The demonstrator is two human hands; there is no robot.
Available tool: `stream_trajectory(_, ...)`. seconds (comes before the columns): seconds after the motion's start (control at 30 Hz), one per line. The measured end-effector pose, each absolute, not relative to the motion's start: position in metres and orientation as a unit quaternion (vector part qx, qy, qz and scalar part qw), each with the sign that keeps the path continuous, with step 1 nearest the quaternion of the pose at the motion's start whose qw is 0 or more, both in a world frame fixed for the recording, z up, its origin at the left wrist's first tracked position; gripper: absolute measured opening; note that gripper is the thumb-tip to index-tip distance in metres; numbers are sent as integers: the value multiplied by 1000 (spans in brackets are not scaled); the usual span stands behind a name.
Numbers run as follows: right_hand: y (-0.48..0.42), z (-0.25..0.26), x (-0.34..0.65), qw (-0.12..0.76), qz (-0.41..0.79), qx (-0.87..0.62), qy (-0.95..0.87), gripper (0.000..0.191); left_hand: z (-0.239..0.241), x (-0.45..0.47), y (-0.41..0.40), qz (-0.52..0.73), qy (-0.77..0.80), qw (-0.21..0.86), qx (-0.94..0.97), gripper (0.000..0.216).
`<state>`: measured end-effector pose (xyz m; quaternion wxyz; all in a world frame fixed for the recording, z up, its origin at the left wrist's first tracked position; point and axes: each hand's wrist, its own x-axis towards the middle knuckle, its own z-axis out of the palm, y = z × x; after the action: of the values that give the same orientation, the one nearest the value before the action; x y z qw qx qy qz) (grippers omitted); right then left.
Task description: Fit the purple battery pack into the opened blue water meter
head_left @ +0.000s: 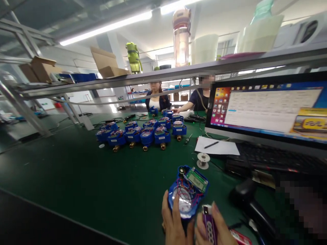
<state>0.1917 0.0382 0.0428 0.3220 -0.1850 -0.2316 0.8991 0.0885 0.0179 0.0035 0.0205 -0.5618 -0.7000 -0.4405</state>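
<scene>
1. Meter [188, 190], the blue round one with its cover off, sits low in the middle of the view, tilted up toward the camera so that its small screen and the red wires inside face the person.
2. The left hand [174, 223] has its grip wrapped around the lower edge of the meter, fingers up along the blue casing, which seems to steady it and keep the open face readable.
3. The right hand [212, 228] is clenched on a lighter [208, 224], purple and held upright, thumb near the top, just beside the meter's lower right rim; whether the two touch I cannot tell.
4. A group of blue meters [145, 132] with brass fittings stands farther back on the counter [76, 177], set close together in rows, probably so they can be taken one by one.
5. A small spool [203, 159] lies between the held meter and a sheet of paper [217, 147] with a pen on it, within easy reach.
6. At right a monitor [268, 109] shows open windows above a dark keyboard [268, 160].
7. The counter is covered in a dark green mat. A metal shelf [178, 73] runs overhead carrying cardboard boxes and bottles, under long ceiling lamps.
8. Two other people sit at the far end of the counter, one with an arm resting on it.
</scene>
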Motion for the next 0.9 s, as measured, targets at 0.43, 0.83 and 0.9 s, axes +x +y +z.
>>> stream_trajectory(0.43, 21, 40, 207, 329, 937, -106, -51, 61, 19, 92, 7, -357, -629, 41, -690, 54)
stream_trajectory(0.83, 22, 68, 210, 378, 893, -220, 102, 68, 19, 82, 7, -303, -596, 106, -736, 60)
stream_trajectory(0.9, 24, 68, 209, 383, 892, -216, 105, 66, 19, 80, 8, -299, -587, 115, -743, 59)
